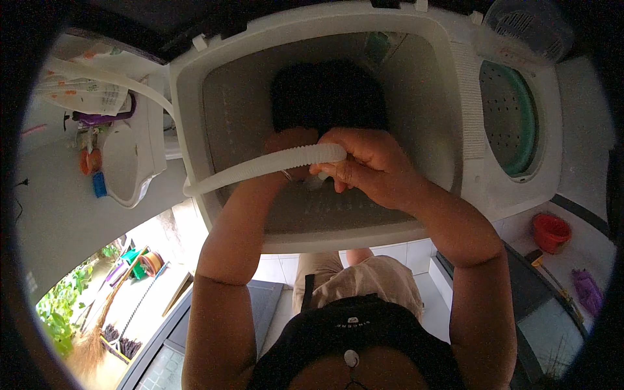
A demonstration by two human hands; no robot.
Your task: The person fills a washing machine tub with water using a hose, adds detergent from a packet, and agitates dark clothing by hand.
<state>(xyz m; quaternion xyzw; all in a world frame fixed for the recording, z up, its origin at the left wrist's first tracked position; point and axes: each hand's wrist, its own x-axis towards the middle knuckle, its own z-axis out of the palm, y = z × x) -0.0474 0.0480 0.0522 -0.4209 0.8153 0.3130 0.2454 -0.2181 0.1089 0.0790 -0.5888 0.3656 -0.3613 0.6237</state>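
Note:
A white ribbed hose (266,164) arches over the left rim of a washing machine tub (422,84). My right hand (376,162) is closed around the hose's end, thumb and fingers wrapped on it, above the tub. Beside it, lower inside the tub, my left hand (292,144) is partly covered by the hose and my right hand; its fingers are hidden. A dark bundle, perhaps cloth (328,94), fills the tub's far middle, just beyond both hands. Below the hose end a pale, blurry patch shows, too unclear to name.
Right of the tub is a second round opening with a green ring (525,123) and a perforated wall. A white sink (130,166) stands at the left. A red bucket (551,233) sits at right. Brooms (97,331) lean at lower left.

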